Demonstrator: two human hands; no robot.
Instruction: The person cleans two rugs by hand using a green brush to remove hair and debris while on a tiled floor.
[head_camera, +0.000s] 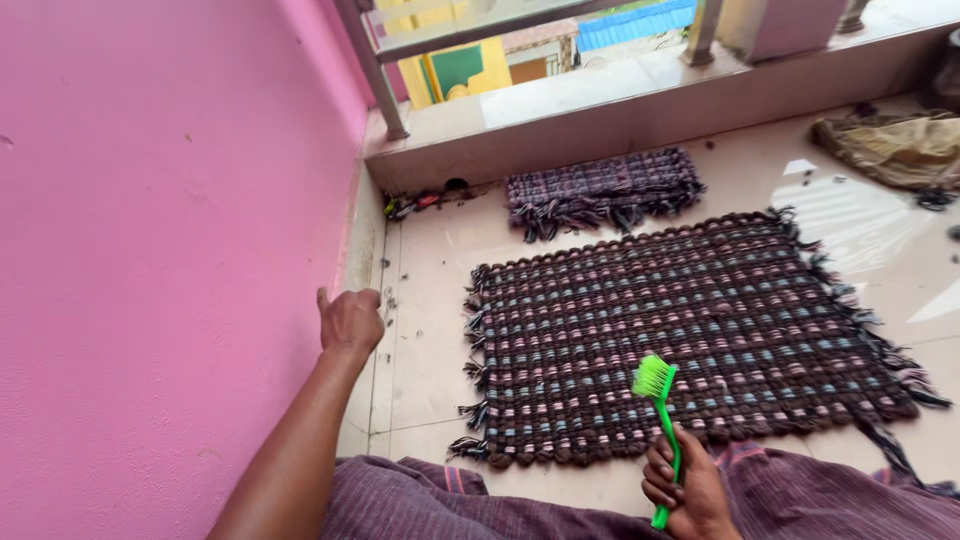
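My right hand grips the handle of a small green brush, bristles up, over the near edge of a large dark woven mat with pink and blue flecks and fringed ends. My left hand is loosely closed with the thumb out, resting against the base of the pink wall, left of the mat and holding nothing. A striped purple cloth covers my lap at the bottom.
A smaller folded woven mat lies by the low parapet ledge. A crumpled brown cloth sits at the far right. Bits of thread and small debris litter the tiled floor along the wall.
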